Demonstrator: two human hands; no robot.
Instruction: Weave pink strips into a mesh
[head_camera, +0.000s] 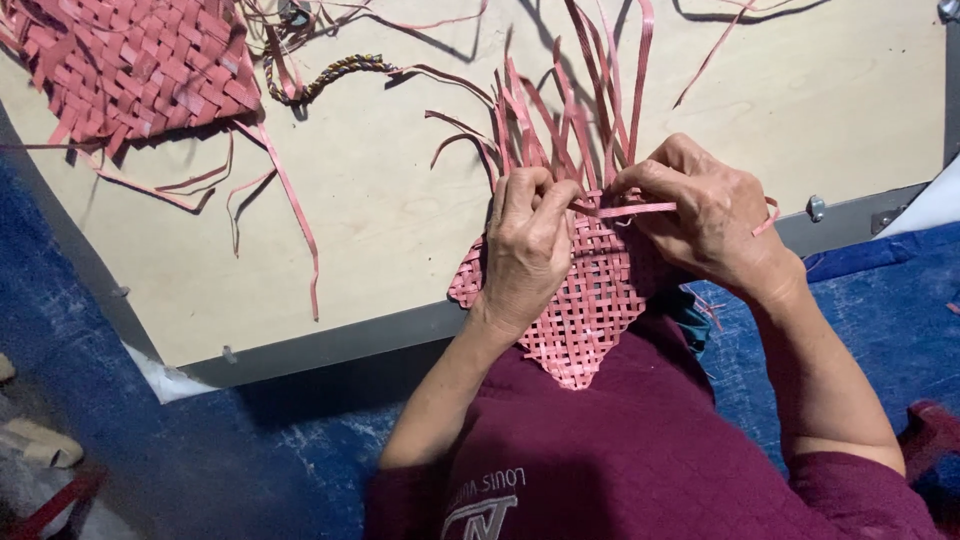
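Observation:
A half-woven pink mat of flat plastic strips (590, 300) lies over the near edge of a pale wooden board (380, 200), its pointed corner resting on my maroon top. Loose strip ends (560, 110) fan upward from its top edge. My left hand (528, 245) presses on the weave's upper left and pinches strips there. My right hand (700, 215) grips a horizontal pink strip (630, 209) that runs across the weave between both hands.
A second, larger pink woven piece (130, 60) lies at the board's far left corner with stray strips (290, 200) trailing from it. A braided cord (330, 75) lies beside it. Blue cloth (150, 420) covers the floor around the board. A metal bracket (816, 207) sits on the board's grey rim.

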